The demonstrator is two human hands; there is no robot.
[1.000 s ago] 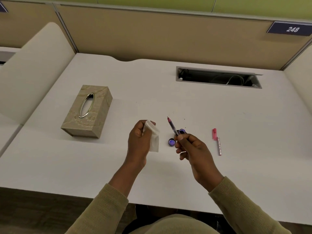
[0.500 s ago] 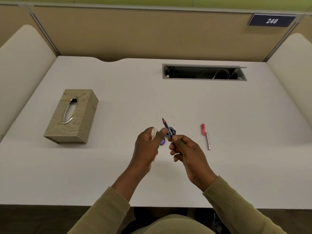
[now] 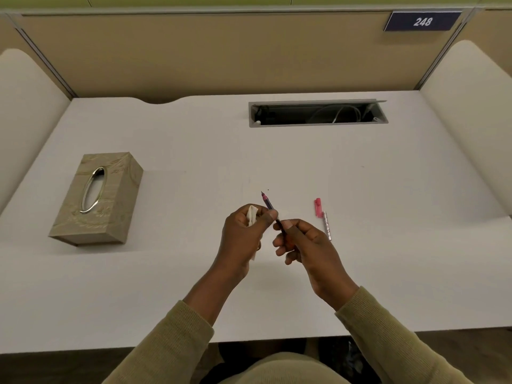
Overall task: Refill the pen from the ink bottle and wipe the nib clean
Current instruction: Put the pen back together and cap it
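My right hand (image 3: 307, 245) grips the pen (image 3: 268, 204) by its lower barrel, nib pointing up and away from me. The pen has a dark purple section and a small red tip. My left hand (image 3: 240, 236) holds a folded white tissue (image 3: 251, 215) in its palm, and its thumb and forefinger touch the pen's barrel just below the nib section. The ink bottle and its cap are hidden behind my hands. The pen's pink cap and silver barrel piece (image 3: 322, 217) lie on the white desk (image 3: 360, 245) to the right.
A beige tissue box (image 3: 97, 199) with an oval metal opening stands at the left. A cable slot (image 3: 317, 113) is sunk into the desk at the back. Padded partitions close both sides, and a tan panel with a number plate stands behind.
My left hand with the tissue moved right to the pen and now touches its barrel. The ink bottle and cap, visible earlier, are now covered by my hands.
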